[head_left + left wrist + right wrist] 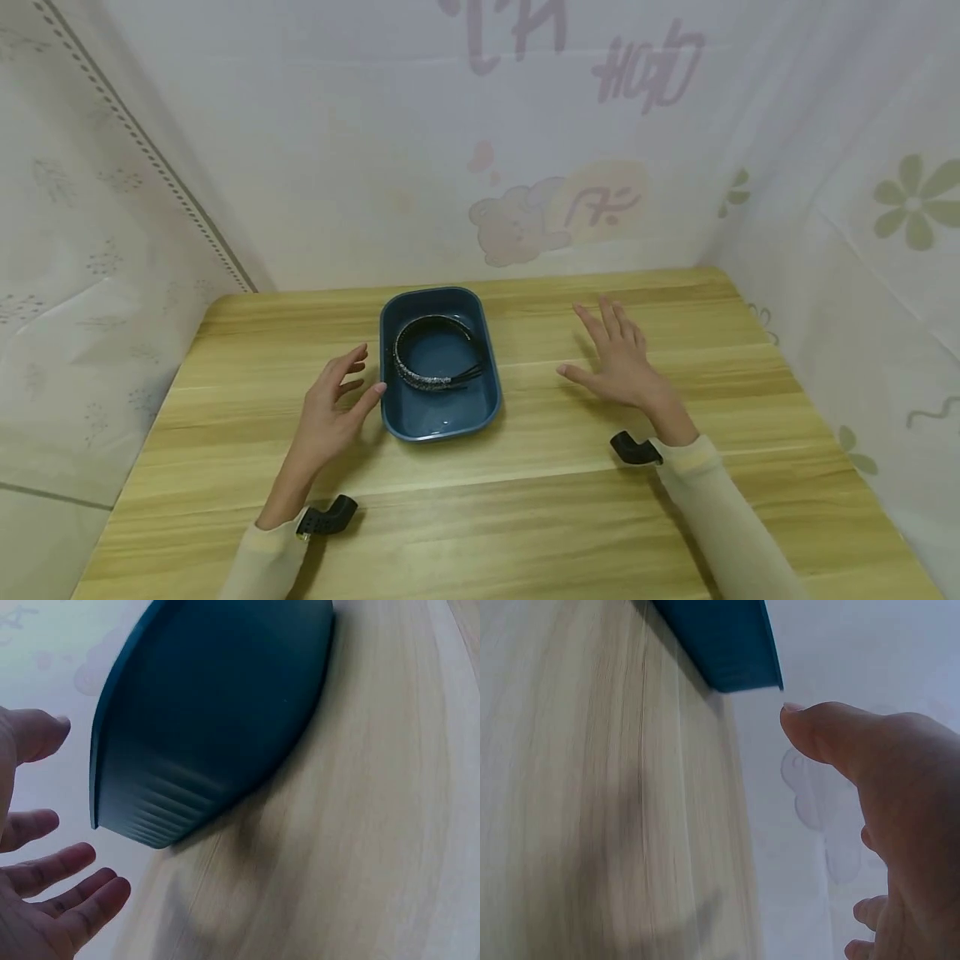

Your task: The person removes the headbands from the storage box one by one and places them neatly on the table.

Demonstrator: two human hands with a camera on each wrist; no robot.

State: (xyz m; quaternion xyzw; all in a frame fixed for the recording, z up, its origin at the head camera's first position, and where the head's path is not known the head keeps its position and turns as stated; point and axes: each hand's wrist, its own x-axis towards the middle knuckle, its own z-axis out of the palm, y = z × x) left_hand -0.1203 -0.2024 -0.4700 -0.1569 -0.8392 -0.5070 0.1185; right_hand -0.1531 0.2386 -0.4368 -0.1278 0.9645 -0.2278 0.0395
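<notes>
A dark blue rectangular tray [442, 417] stands on the table, and a black headband-like ring [426, 382] with a glittery silver part and dark strands lies inside it. Just left of the tray is the left hand [330, 417], fingers loosely bent, its thumb tip at the tray's left rim; whether it touches cannot be told. In the left wrist view that hand [52, 892] is beside the tray's outer wall [202, 727]. The right hand [618, 367] hovers over the table right of the tray, fingers spread and holding nothing. The right wrist view shows its thumb [832, 739] near a tray corner [735, 652].
The light wooden table [525, 533] reaches back to a pale printed cloth [337, 167] hanging behind it and at both sides. Black devices are strapped at the left wrist [327, 517] and right wrist [636, 450].
</notes>
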